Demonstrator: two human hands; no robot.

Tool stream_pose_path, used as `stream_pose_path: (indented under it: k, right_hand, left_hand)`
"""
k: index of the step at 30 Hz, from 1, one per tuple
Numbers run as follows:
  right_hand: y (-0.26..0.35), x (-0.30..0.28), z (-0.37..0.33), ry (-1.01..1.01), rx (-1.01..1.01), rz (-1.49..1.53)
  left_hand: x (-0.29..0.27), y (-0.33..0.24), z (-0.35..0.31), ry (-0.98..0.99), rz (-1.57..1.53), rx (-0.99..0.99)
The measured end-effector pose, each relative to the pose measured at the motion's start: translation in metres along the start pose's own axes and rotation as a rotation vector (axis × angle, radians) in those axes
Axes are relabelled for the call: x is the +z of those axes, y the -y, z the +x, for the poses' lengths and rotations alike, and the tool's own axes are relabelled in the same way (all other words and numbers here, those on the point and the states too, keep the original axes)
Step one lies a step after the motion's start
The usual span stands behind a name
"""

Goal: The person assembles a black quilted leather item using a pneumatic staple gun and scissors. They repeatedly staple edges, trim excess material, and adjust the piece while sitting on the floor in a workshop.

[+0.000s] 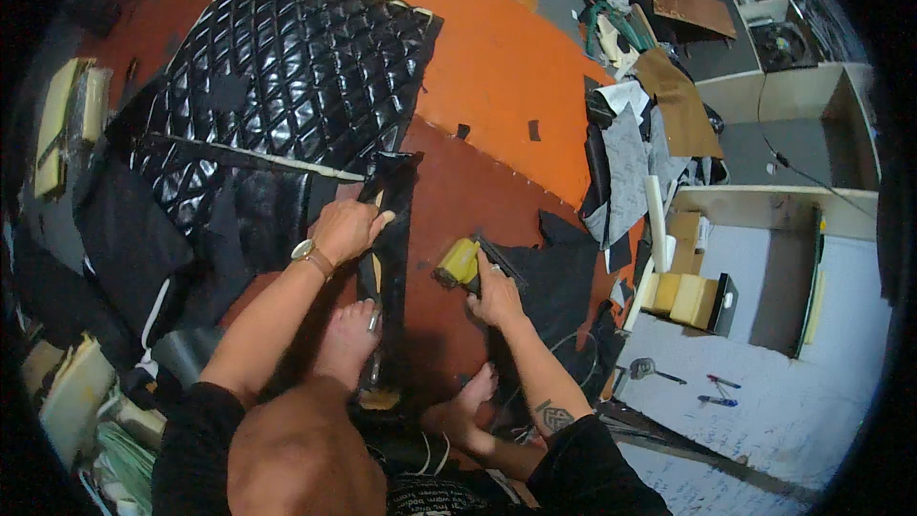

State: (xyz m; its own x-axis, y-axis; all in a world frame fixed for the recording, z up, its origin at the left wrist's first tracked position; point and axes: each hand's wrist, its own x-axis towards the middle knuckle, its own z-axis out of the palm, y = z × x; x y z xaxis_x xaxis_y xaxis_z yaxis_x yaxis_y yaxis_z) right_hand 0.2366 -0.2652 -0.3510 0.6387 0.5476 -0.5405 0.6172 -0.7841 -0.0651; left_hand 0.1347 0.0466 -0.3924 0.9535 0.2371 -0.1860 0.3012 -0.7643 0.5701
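My left hand (346, 229), with a watch on its wrist, closes on the edge of a long black strip of upholstery material (394, 229). A narrow tan piece shows along that strip. To the left lies a glossy black quilted panel (287, 67) with a pale raw edge. My right hand (497, 298) grips a yellow and black staple gun (462, 262), held to the right of the strip and apart from it. My bare left foot (349, 339) rests by the strip's near part, beside a small silvery piece (373, 322).
Black fabric (549, 296) spreads under my right hand. Orange and red-brown sheeting (506, 48) covers the floor. Foam blocks (59, 129) stand at the left. Shelving with yellow blocks (683, 298) and pens (718, 401) is on the right, below heaped fabric scraps (626, 143).
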Motion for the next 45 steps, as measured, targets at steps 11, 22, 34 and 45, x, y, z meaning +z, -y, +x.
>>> stream_pose_path:
  k: [11,22,34,45]
  right_hand:
    - [0.047,-0.120,0.048,-0.041,-0.266,0.231]
    - [0.063,-0.120,0.076,-0.014,-0.280,0.055]
    - [0.038,-0.105,0.048,-0.023,-0.316,0.230]
    - [0.070,-0.112,0.061,0.023,-0.295,0.038]
  left_hand:
    - [0.005,0.007,0.000,-0.040,-0.094,-0.016]
    - [0.000,0.001,0.000,-0.065,-0.201,-0.098]
    - [0.013,-0.046,-0.039,0.048,-0.245,-0.260]
    - [0.026,-0.025,-0.051,-0.054,-0.123,-0.268]
